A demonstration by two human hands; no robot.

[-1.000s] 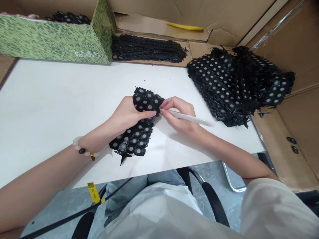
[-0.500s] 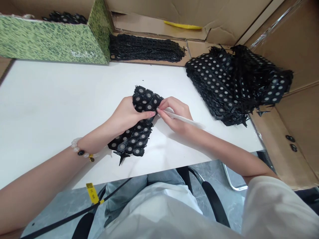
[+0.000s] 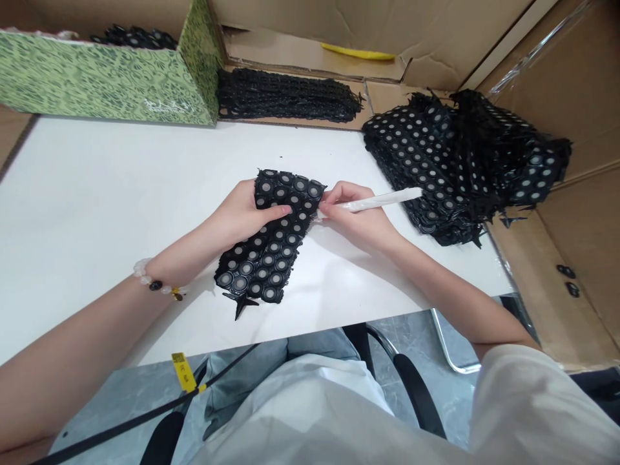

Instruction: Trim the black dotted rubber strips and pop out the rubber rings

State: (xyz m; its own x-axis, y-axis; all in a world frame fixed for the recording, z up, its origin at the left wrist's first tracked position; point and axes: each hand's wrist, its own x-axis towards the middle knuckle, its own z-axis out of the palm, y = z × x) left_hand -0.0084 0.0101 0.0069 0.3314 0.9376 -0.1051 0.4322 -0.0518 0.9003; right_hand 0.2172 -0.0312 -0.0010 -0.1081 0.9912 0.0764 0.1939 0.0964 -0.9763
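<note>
My left hand (image 3: 249,210) grips a black rubbery sheet (image 3: 271,252) dotted with round rings that have pale grey centres. The thumb lies across its face, and the other fingers are hidden behind it. At the right edge of this sheet, my right hand (image 3: 351,206) is closed around a slim white stick-like tool (image 3: 382,199), whose rear end points right toward the pile. Its working tip is hidden by the fingers. A pointed black scrap hangs from the sheet's lower left corner, just above the white table (image 3: 121,194).
A heap of similar black dotted sheets (image 3: 421,155) lies at the right. Along the back is a stack of black strips (image 3: 290,95), beside a green patterned box (image 3: 106,84) holding black pieces. A yellow object (image 3: 358,51) rests behind, near cardboard walls (image 3: 571,110).
The sheet's upper part has turned to face the camera more, and my left thumb has shifted slightly. My right hand has moved a little right, with the white tool's rear end swung upward.
</note>
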